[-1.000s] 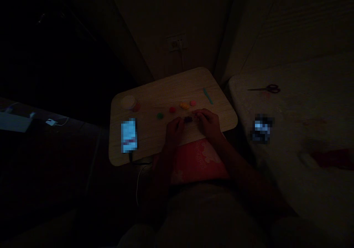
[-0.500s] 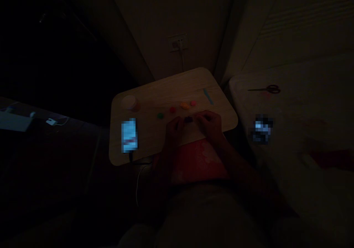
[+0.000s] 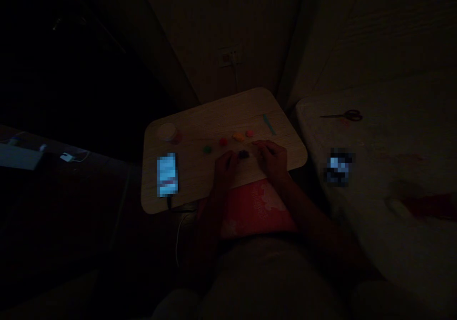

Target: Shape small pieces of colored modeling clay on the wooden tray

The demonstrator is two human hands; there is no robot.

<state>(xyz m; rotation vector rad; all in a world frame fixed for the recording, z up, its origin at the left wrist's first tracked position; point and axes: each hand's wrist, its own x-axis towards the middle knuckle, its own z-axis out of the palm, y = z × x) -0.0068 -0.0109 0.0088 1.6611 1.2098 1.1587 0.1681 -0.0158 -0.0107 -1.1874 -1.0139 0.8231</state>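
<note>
In dim light, a small dark lump (image 3: 243, 154) lies at the front of a wooden table, between my two hands. My left hand (image 3: 225, 164) is closed, fingertips bent at the lump's left edge. Whether they grip it is too dark to see. My right hand (image 3: 273, 158) is slightly apart from the lump on the other side, fingers curled together; what they hold, if anything, is hidden. Just beyond lie a green lump (image 3: 207, 149), a red lump (image 3: 223, 141), an orange lump (image 3: 238, 137) and a pink lump (image 3: 250, 133), which look like modelling clay.
On the wooden table (image 3: 210, 115) are a lidded tub (image 3: 167, 132), a lit phone (image 3: 167, 175) and a blue-green plastic knife (image 3: 269, 125). Scissors (image 3: 352, 115) and a blurred device (image 3: 338, 167) rest on the pale surface to the right. A wall socket (image 3: 229, 56) is behind.
My right hand has drawn slightly right, widening the space between it and the dark lump. My left hand stays almost where it was.
</note>
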